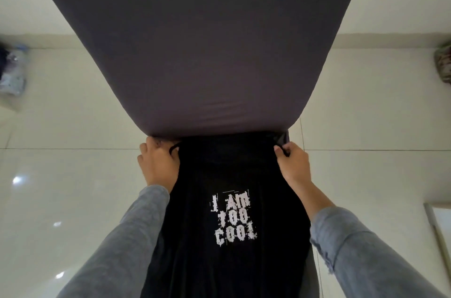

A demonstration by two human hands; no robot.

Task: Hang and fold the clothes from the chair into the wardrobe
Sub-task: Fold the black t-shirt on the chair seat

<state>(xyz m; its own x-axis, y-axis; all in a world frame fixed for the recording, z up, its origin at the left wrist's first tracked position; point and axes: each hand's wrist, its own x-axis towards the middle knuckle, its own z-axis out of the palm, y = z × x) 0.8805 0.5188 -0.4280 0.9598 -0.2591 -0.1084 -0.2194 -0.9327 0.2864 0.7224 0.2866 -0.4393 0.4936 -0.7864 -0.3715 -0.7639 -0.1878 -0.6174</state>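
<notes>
The person holds a dark grey garment (195, 41) up in front of the body, above a pale tiled floor (61, 175). The left hand (158, 166) is closed on the left end of the edge nearest the camera, fingers curled around the cloth. The right hand (292, 163) pinches the right end of that same edge, with a small black loop or seam showing between its fingers. The two hands are level and well apart, so the held edge runs from left to right between them, and the long axis of the garment stretches away from the hands, toward the top of the view. It looks flat and smooth.

Neither hand is nearer to the garment. Both already have it, so I judge that a fold would turn on this held edge. Below the hands is a black T-shirt (231, 217) with white letters, apparently worn by the person. The chair and the wardrobe are not visible.
</notes>
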